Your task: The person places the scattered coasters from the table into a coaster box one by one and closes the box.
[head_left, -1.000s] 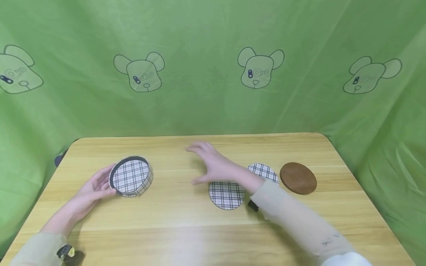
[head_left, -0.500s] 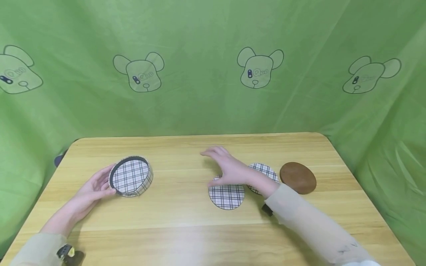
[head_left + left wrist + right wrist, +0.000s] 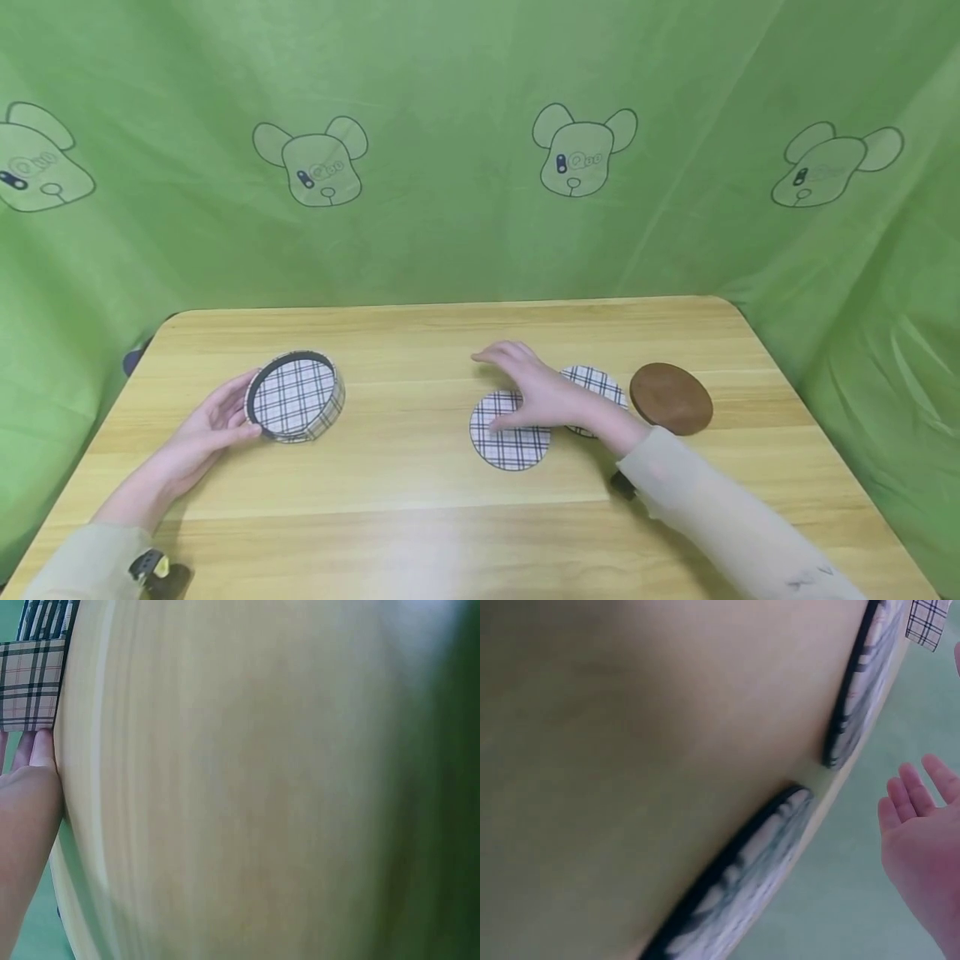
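My left hand (image 3: 206, 433) grips the left side of a round plaid coaster holder (image 3: 294, 398) with a dark inner rim, its thumb at the near edge. In the left wrist view only part of the holder's plaid wall (image 3: 30, 682) shows, with fingertips at it. My right hand (image 3: 543, 392) hovers with spread, relaxed fingers over a round plaid coaster (image 3: 510, 450) and holds nothing. A second plaid coaster (image 3: 592, 379) lies partly hidden behind that hand and wrist. In the right wrist view the hand (image 3: 922, 855) is apart from both coasters.
A brown round coaster (image 3: 671, 400) lies right of the plaid ones on the wooden table (image 3: 360, 533). Green curtains (image 3: 450, 225) with bear-head drawings hang behind the table and at both sides. A dark strap (image 3: 146, 567) sits on the left sleeve.
My right hand has moved right and slightly nearer, from the gap between holder and coasters to above the plaid coaster. The left hand and the coaster holder stay in place.
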Tool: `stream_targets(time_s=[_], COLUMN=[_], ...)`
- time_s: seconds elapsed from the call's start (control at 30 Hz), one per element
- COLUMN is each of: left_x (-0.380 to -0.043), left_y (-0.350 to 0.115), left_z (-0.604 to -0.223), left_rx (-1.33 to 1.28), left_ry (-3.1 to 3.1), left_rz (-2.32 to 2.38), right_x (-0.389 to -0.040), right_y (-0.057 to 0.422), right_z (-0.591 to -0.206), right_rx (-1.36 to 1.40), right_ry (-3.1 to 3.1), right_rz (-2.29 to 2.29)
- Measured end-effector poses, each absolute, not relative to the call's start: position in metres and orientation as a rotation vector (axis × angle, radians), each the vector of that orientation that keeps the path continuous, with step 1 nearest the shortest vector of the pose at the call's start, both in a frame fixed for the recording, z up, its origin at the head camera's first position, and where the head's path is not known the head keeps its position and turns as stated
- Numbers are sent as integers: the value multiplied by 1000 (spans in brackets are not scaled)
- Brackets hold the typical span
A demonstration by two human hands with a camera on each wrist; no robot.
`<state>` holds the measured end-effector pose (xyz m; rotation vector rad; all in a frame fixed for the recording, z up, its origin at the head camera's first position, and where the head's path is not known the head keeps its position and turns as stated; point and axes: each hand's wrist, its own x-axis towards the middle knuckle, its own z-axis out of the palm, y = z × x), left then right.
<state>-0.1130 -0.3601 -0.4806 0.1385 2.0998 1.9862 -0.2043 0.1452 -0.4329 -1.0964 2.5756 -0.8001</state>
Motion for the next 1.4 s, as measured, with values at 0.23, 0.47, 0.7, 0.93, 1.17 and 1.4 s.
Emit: stream_targets(time_s=[0.23, 0.47, 0.7, 0.93, 1.17, 1.4], left_x=[-113, -113, -113, -114, -113, -113], left_y=[-360, -360, -360, -361, -360, -360], left_z=[-481, -480, -479, -481, -481, -480], left_rx=[146, 136, 122, 125, 131, 119], left_ry=[2087, 2082, 2085, 2087, 2085, 2094], left_rz=[1992, 2000, 1986, 1991, 1991, 1980], right_x=[-201, -196, -190, -186, -184, -181], right_y=[160, 170, 174, 179, 183, 182], right_z=[-440, -441, -441, -445, -451, -452], right_rx=[-1079, -1086, -1106, -1131, -1148, -1129], right_ry=[2562, 2560, 2556, 2550, 2537, 2534], right_rz=[-825, -817, -758, -706, -695, -670])
